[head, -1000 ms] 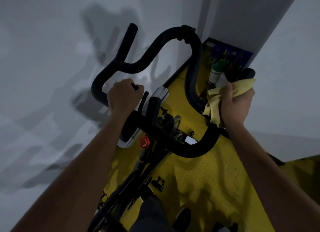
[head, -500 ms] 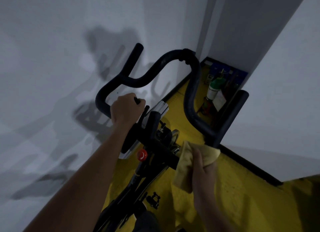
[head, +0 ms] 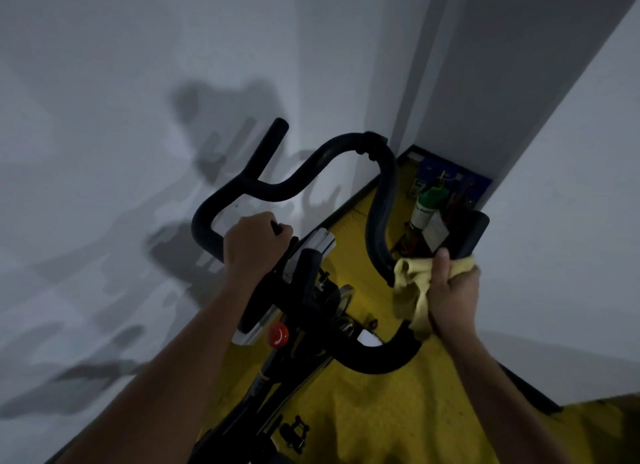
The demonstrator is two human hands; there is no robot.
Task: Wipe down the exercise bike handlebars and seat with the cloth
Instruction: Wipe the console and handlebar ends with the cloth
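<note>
Since half a second ago your right hand [head: 450, 297] has climbed to 2 o'clock, gripping the cloth [head: 414, 290] around the right handlebars [head: 384, 200] horn; left hand [head: 256, 245] clasps the bar; wiping underway, seat unseen, likely untouched.

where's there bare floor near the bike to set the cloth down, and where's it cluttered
Bare yellow floor lies below the near handlebar bend, between the bike frame and the right forearm. A narrower strip runs between the handlebar and the wall base. The corner by the grey column is crowded: a green-topped bottle and blue items. The right hand holds the cloth.
</note>
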